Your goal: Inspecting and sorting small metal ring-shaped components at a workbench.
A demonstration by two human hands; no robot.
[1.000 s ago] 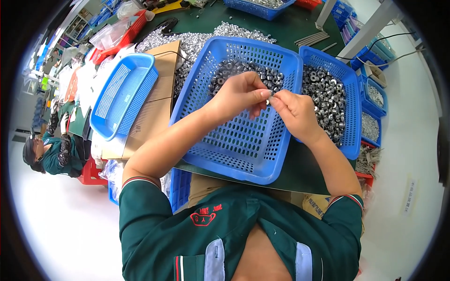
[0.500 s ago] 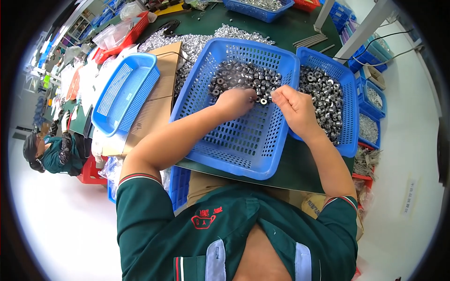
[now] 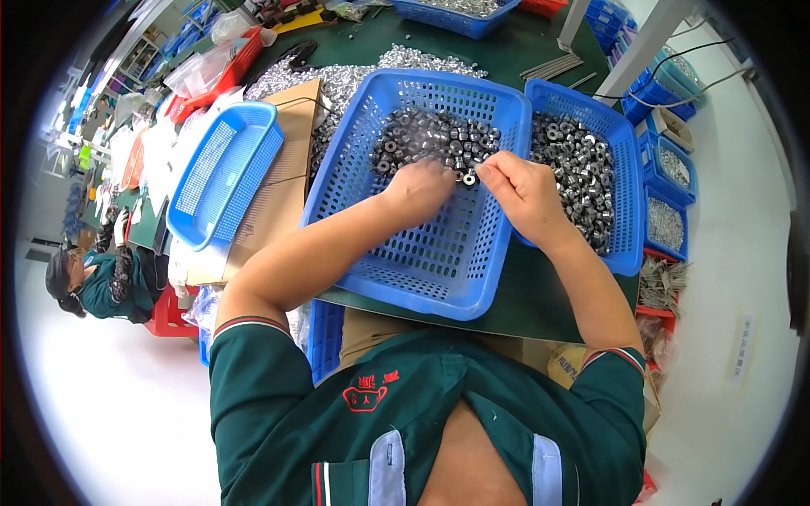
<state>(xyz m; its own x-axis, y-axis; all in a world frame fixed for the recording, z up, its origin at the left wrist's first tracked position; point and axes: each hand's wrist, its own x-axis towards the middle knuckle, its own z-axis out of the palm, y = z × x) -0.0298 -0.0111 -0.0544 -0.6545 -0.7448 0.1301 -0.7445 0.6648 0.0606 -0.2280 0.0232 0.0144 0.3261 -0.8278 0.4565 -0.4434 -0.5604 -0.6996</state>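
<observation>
Head view: your left hand [image 3: 419,187] sits inside the big blue perforated basket [image 3: 405,253], fingers curled down loosely at the near edge of the heap of small metal ring parts [image 3: 430,139]; knuckles face the cam, so can't tell if anything is pinched underneath. Your right hand [image 3: 523,196] is just beside it, over the basket's right rim, thumb + forefinger drawn together toward the heap; whether a part is between the tips can't be told, too small. The two hands are near each other, fingertips almost meeting, w/ one ring part [image 3: 469,179] lying just between them on the basket floor. Heap fills the far half of the basket; near half is bare mesh. Basket rests on a dark green mat [image 3: 523,295] at the table edge, near corner overhanging toward your body. To the right, touching the big basket, a second blue basket [image 3: 620,169] holds more ring parts of the same sort. Further right, small blue bins [image 3: 666,223] w/ silver bits. To the left, a flat cardboard sheet [image 3: 270,194] w/ a lighter blue tray [image 3: 221,173] lying tilted on it. Behind the baskets, a loose pile of shiny metal pieces [image 3: 354,76] on the table. Far left, another person [image 3: 97,282] in dark green, seated.
</observation>
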